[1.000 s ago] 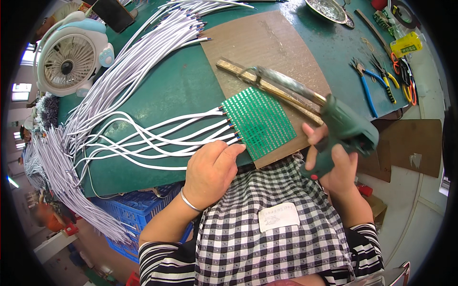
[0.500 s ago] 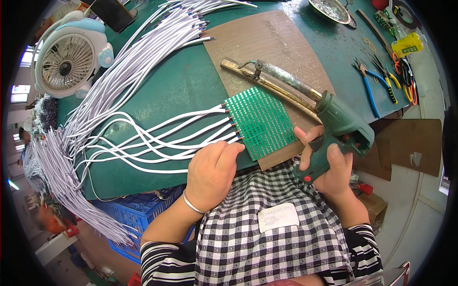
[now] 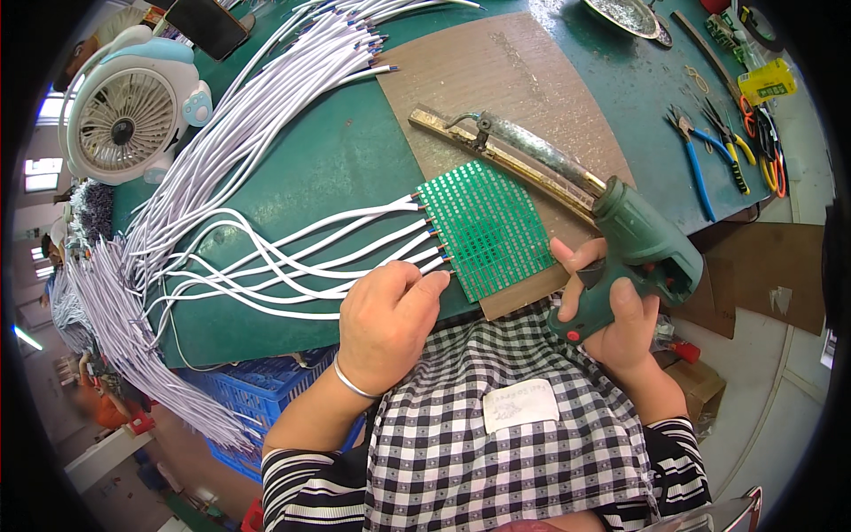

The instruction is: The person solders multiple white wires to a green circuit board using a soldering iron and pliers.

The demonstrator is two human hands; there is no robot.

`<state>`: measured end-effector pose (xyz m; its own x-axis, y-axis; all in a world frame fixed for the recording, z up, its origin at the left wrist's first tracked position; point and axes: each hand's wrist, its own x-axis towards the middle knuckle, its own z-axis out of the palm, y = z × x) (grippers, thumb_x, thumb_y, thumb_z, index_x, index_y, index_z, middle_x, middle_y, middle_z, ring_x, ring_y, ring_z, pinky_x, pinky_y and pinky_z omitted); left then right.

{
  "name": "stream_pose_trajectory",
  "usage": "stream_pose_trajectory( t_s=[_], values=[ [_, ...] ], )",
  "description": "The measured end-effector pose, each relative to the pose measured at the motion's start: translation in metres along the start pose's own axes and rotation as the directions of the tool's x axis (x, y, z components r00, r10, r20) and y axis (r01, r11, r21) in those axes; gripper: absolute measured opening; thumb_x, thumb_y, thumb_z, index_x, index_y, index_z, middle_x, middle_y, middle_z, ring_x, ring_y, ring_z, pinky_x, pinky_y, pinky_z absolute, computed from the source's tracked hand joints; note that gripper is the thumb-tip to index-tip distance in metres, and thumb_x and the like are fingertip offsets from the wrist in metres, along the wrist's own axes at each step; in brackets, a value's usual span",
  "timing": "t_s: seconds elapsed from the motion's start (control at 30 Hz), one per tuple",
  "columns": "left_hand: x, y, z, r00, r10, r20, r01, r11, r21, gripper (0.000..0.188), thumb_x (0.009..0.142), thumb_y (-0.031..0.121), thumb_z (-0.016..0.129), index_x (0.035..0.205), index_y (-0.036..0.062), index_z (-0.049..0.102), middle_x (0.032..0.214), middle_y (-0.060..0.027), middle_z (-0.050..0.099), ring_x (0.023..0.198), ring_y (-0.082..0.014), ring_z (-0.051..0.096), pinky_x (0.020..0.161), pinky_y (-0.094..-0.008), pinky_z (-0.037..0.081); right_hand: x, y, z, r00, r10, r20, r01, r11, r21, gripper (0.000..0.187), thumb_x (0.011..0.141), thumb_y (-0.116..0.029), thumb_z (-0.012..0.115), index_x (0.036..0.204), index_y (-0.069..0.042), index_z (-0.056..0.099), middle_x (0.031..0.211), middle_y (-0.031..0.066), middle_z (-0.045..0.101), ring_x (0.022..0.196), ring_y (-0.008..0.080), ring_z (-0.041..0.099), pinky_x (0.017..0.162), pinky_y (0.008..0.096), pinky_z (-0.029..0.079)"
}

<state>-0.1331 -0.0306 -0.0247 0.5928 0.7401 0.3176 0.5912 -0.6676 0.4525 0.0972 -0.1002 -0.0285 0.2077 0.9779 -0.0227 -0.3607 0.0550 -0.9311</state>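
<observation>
My left hand [image 3: 390,310] is closed at the near left corner of a green circuit board panel [image 3: 483,232], gripping a white cable [image 3: 292,313] whose end is hidden by the fingers. Several other white cables [image 3: 355,215] reach the panel's left edge with their bare-ended coloured wires against it. In my right hand [image 3: 620,319] is a green pistol-grip soldering gun [image 3: 640,229], fingers wrapped round its handle. Its metal barrel points to the far left, with the thin bent tip beside a long metal bar [image 3: 514,161] lying past the panel.
A brown board [image 3: 496,71] lies under the panel on the green table [image 3: 292,142]. Bundled white cables [image 3: 257,124] run along the left, beside a small fan [image 3: 133,115]. Pliers [image 3: 696,164] and a metal dish [image 3: 625,16] are at the right. A blue crate [image 3: 239,399] stands below the table.
My left hand has shifted slightly left, and the soldering gun in my right hand slightly right and nearer. The view has moved a little; the panel and cables look nearly unchanged.
</observation>
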Motion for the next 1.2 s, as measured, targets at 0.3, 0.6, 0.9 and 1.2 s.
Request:
stream_pose_trajectory(
  t_s=[0.3, 0.6, 0.9, 1.2],
  values=[
    [0.004, 0.004, 0.0, 0.997, 0.057, 0.056, -0.06, 0.996, 0.063, 0.025, 0.065, 0.002, 0.068, 0.09, 0.0055, 0.066, 0.071, -0.005, 0.05, 0.06, -0.0212, 0.053, 0.051, -0.0325, 0.042, -0.005, 0.002, -0.004, 1.0, -0.005, 0.028, 0.005, 1.0, -0.005, 0.049, 0.09, -0.036, 0.055, 0.117, 0.003, 0.046, 0.101, 0.0123, 0.056, 0.06, 0.017, 0.059, 0.104, 0.0475, 0.036],
    [0.006, 0.002, -0.004, 0.988, 0.134, 0.076, -0.14, 0.987, 0.077, 0.023, 0.068, 0.005, 0.065, 0.091, 0.0018, 0.063, 0.072, -0.0057, 0.048, 0.063, -0.0209, 0.053, 0.052, -0.0328, 0.042, -0.066, -0.004, -0.044, 0.992, -0.11, 0.066, 0.125, 0.948, -0.292, 0.027, 0.087, -0.014, 0.061, 0.109, 0.001, 0.055, 0.082, 0.0151, 0.064, 0.072, 0.0189, 0.064, 0.069, 0.0303, 0.054],
    [0.01, 0.006, -0.006, 0.98, 0.151, 0.133, -0.162, 0.984, 0.079, 0.021, 0.071, 0.005, 0.063, 0.091, 0.0001, 0.062, 0.074, -0.0065, 0.048, 0.065, -0.0212, 0.054, 0.055, -0.0327, 0.044, -0.069, -0.007, -0.053, 0.919, -0.137, 0.369, 0.394, 0.36, -0.846, 0.038, 0.073, -0.004, 0.071, 0.109, -0.003, 0.058, 0.093, 0.0042, 0.069, 0.079, 0.0132, 0.066, 0.074, 0.0219, 0.051],
    [0.009, 0.005, -0.007, 0.98, 0.151, 0.131, -0.163, 0.983, 0.083, 0.023, 0.07, 0.007, 0.064, 0.092, 0.0, 0.062, 0.076, -0.0068, 0.049, 0.067, -0.0216, 0.055, 0.056, -0.0326, 0.044, -0.077, 0.004, -0.06, 0.927, -0.073, 0.368, 0.355, 0.486, -0.799, 0.034, 0.081, -0.025, 0.064, 0.107, -0.004, 0.06, 0.105, 0.0113, 0.06, 0.098, 0.0284, 0.055, 0.086, 0.0388, 0.043]
  ],
)
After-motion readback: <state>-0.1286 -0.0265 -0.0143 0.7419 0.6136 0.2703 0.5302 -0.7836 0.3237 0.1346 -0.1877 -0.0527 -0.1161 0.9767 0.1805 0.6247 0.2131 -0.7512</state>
